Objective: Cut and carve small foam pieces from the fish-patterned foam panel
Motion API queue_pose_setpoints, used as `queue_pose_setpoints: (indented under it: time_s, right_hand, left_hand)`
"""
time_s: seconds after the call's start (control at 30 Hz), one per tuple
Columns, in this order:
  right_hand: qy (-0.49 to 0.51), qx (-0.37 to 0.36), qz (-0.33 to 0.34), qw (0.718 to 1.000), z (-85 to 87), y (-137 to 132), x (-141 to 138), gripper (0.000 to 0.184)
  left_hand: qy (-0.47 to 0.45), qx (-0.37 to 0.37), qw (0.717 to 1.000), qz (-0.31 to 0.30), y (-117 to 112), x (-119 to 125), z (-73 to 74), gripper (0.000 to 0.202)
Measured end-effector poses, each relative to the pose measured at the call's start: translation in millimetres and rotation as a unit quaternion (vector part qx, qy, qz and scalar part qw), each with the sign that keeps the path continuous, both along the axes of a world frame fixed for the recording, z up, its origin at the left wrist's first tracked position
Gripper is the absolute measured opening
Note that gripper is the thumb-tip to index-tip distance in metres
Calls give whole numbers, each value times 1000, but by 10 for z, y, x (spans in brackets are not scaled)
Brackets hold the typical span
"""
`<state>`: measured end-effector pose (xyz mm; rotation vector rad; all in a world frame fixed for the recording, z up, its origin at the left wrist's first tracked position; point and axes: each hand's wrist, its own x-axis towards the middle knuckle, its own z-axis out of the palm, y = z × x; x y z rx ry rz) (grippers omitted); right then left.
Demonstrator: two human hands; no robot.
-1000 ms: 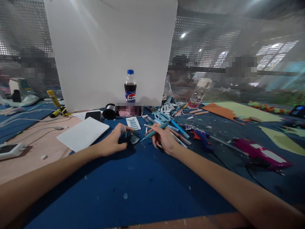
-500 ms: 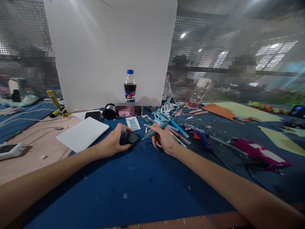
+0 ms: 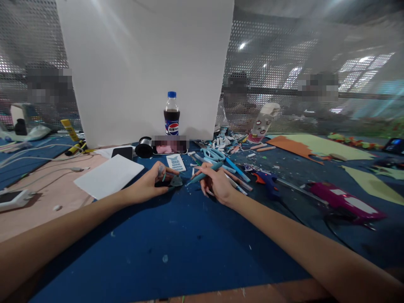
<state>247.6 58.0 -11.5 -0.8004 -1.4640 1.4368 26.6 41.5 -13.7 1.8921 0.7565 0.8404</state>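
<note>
My left hand (image 3: 151,183) is curled over the blue mat (image 3: 176,244), thumb and fingers closed on a small dark grey-green pointed piece (image 3: 176,181). What the piece is made of I cannot make out. In my right hand (image 3: 217,184) a teal pen-like tool (image 3: 202,174) is gripped as one holds a pen, its thin tip down and left toward the piece, a small gap apart. Just beyond both hands lies a white card with blue print (image 3: 176,163). Blue-handled scissors (image 3: 213,154) and several pens (image 3: 236,170) lie past my right hand.
A cola bottle (image 3: 172,115) stands before a white board (image 3: 148,63), near a wire spool (image 3: 144,147) and a propped phone (image 3: 170,146). White paper (image 3: 110,176) lies left. A blue glue gun (image 3: 268,184), a magenta glue gun (image 3: 345,201) and a tumbler (image 3: 263,122) are right.
My left hand has shifted slightly, and the grey-green piece in it has turned and tilted. My right hand and the pen-like tool have hardly moved.
</note>
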Motion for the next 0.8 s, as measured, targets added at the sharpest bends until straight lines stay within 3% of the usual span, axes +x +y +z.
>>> queue_pose_setpoints:
  time_s: [0.23, 0.37, 0.8]
  right_hand:
    - [-76, 108, 5, 991, 60, -119, -25, 22]
    - [-130, 171, 46, 976, 59, -158, -49, 18]
    - [-149, 190, 70, 968, 7, -115, -106, 19]
  left_hand:
    - [2, -7, 1000, 8, 40, -3, -22, 25]
    - [18, 4, 1000, 21, 38, -6, -16, 26]
    - [76, 91, 991, 61, 40, -20, -24, 22]
